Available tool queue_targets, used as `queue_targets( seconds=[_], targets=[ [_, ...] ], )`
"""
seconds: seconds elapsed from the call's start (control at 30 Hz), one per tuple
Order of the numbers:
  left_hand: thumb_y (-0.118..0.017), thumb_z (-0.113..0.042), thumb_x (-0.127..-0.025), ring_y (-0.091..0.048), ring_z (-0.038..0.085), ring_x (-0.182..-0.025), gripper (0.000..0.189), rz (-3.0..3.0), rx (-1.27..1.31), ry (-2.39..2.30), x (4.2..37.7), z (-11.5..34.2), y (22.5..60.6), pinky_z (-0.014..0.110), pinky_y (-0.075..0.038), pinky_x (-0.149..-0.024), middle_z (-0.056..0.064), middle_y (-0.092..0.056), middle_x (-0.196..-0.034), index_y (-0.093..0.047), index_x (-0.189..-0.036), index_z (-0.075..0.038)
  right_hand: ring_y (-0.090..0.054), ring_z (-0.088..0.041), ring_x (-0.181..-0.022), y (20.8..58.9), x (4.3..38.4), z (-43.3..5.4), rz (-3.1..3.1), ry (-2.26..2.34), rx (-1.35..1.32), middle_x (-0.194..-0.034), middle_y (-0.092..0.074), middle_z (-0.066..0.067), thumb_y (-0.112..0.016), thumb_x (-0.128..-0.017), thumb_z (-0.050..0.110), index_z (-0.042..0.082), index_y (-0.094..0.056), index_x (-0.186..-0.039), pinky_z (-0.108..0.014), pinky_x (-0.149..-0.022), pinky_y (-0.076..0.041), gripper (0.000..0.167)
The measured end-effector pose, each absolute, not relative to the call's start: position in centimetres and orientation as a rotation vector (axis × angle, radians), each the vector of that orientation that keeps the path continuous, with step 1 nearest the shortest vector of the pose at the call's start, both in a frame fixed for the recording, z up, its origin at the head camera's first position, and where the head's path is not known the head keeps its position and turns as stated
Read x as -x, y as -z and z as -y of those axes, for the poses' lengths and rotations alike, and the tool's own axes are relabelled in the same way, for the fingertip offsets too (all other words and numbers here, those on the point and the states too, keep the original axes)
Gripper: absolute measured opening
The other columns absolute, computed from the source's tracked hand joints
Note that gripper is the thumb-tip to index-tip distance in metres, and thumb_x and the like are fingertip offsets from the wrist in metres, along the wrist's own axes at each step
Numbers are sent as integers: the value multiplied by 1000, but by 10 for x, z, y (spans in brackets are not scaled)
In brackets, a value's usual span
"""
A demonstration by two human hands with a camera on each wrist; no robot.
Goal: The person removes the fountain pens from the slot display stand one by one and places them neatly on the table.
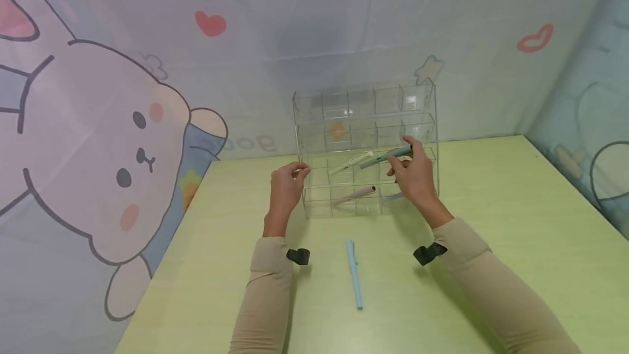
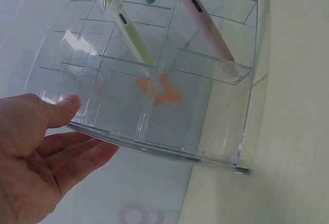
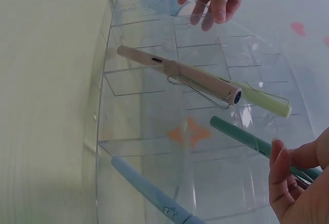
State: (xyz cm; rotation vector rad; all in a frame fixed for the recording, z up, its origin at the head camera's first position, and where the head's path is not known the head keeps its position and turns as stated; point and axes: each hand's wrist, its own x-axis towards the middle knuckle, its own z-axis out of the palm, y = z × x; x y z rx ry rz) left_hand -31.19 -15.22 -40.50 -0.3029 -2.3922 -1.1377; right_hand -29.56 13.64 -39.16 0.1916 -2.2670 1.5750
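Note:
A clear acrylic tiered rack with divided compartments stands on the table. My left hand grips the rack's left side panel, thumb on one face and fingers on the other, as the left wrist view shows. In my right hand a dark green pen is pinched between thumb and fingers, slanting with its lower end over the second tier from the bottom. Left of it, a pale yellow-green pen leans in that tier. Below, a pink pen and a blue pen slant in the bottom tier.
A light blue pen lies on the pale green table in front of the rack, between the forearms. Behind the rack hangs a printed cloth backdrop with a cartoon animal and hearts.

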Motion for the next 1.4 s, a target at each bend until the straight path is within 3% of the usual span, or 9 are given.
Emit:
queue_targets(
  seconds=[0.47, 1.2, 1.4],
  targets=[
    [-68, -15, -98, -72, 33, -98, 16, 2408, 285, 1129, 310, 153, 405, 47, -56, -84, 15, -74, -105, -77, -103, -3, -62, -1, -62, 376, 268, -149, 2138, -1615, -232, -111, -54, -20, -61, -102, 15, 8, -33, -154, -19, -57, -50, 60],
    [-67, -17, -98, -71, 33, -99, 17, 2412, 291, 1139, 308, 151, 407, 47, -56, -83, 15, -74, -107, -77, -105, -4, -65, -3, -70, 361, 241, -157, 2031, -1636, -292, -103, -64, -18, -66, -98, 11, 9, -32, -155, -19, -59, -51, 67],
    [-67, -17, -98, -71, 34, -100, 18, 2414, 284, 1137, 307, 152, 404, 45, -57, -80, 17, -73, -108, -77, -106, -4, -66, -1, -86, 351, 236, -157, 1865, -1618, -340, -88, -65, 7, -71, -91, 0, 1, -39, -149, -17, -71, -53, 66]
  ],
)
